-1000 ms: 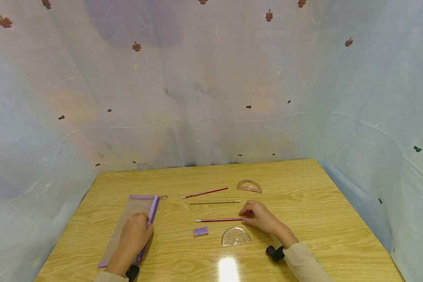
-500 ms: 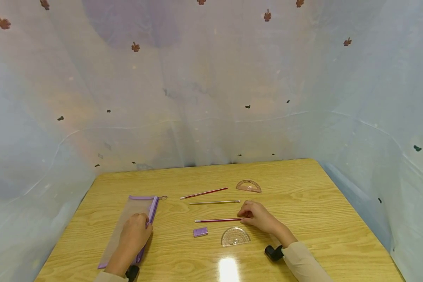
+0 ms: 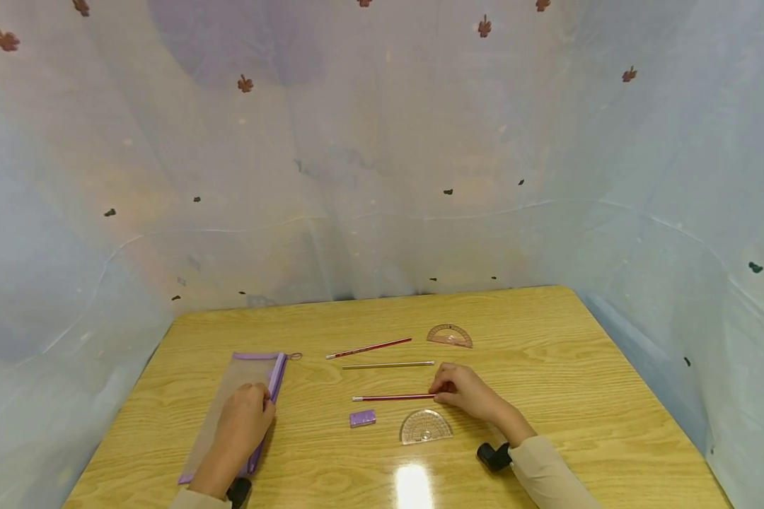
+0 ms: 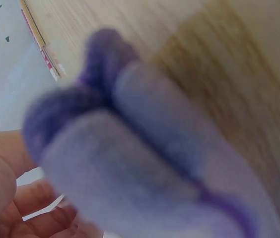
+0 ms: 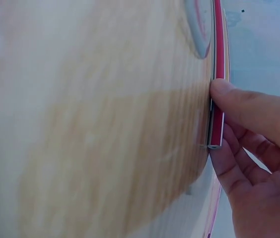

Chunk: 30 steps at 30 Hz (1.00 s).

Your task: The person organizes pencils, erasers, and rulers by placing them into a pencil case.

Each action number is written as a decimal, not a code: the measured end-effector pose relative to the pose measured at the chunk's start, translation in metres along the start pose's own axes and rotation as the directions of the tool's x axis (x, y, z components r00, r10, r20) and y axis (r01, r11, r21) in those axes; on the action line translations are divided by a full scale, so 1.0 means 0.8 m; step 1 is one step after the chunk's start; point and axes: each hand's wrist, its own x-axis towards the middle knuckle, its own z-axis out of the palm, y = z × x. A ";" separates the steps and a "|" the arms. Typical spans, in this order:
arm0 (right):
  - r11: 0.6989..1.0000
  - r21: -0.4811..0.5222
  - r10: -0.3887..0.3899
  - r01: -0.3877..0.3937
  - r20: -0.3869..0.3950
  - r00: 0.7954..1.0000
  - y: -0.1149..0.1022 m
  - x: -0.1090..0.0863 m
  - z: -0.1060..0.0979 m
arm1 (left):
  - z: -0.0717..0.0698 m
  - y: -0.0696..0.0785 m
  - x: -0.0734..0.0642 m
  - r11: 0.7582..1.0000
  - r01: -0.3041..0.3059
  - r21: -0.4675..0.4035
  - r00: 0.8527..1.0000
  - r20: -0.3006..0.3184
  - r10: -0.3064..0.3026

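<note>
A flat pencil case (image 3: 219, 417) with purple edges and a see-through front lies at the left of the table. My left hand (image 3: 242, 420) grips its right edge by the zip; up close in the left wrist view, the purple edge of the case (image 4: 125, 153) is blurred. My right hand (image 3: 470, 392) pinches the right end of a red pencil (image 3: 388, 397), which lies on the table. Thumb and fingers on either side of that pencil (image 5: 219, 49) show in the right wrist view. A purple eraser (image 3: 362, 418) and a clear protractor (image 3: 426, 427) lie just in front of it.
Behind the held pencil lie a gold pencil (image 3: 388, 365) and another red pencil (image 3: 369, 348). A pinkish protractor (image 3: 450, 336) is at the back right. The wooden table (image 3: 547, 339) ends at a pale patterned curtain (image 3: 382, 155).
My right fingertips have moved very slightly left and cover a little more of the red pencil's end. My left hand and the other items look unchanged.
</note>
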 end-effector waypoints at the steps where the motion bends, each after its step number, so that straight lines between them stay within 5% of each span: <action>1: 1.000 -0.002 0.002 -0.002 0.000 1.000 0.000 0.000 0.000 | 0.000 0.000 0.000 1.000 -0.001 0.001 1.000 -0.003 0.001; 16: 1.000 -0.019 0.014 -0.014 0.001 1.000 -0.002 0.001 0.000 | -0.004 0.001 0.001 1.000 0.013 0.009 1.000 0.020 -0.014; 30: 1.000 0.006 0.002 -0.002 0.011 1.000 -0.005 0.000 0.000 | -0.007 0.000 0.002 0.999 -0.042 0.027 0.998 -0.036 0.043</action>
